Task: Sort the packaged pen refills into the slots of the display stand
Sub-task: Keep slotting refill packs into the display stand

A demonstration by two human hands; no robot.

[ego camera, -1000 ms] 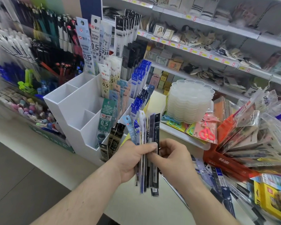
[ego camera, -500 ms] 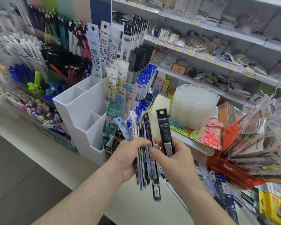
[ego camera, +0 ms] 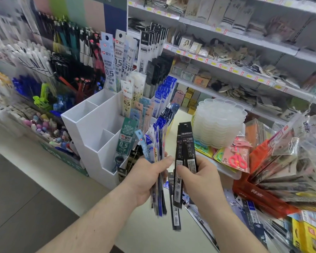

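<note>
**Head view: black refill packs being held apart from the mixed bundle**

Head view is showing the white display stand (ego camera: 91,132) sitting just beyond the left hand (ego camera: 146,178), stepped in tiers so that the taller packs at the back are standing clear of the shorter ones in front. Its slots on the side nearer that hand are holding upright refill packs, while the outer slots are standing bare.

Closer in, the left hand is gripping a fanned bundle of mixed refill packs (ego camera: 158,161), thumb pressing across the front, probably so each header is readable.

Just beside it, the right hand (ego camera: 199,181) is pinching a few black refill packs (ego camera: 185,143) upright between thumb and fingers, held clear of the bundle, likely singled out as one kind for one slot.

Below both hands, another black pack (ego camera: 174,209) is hanging lower; whether either hand is holding it, I cannot tell.
</note>
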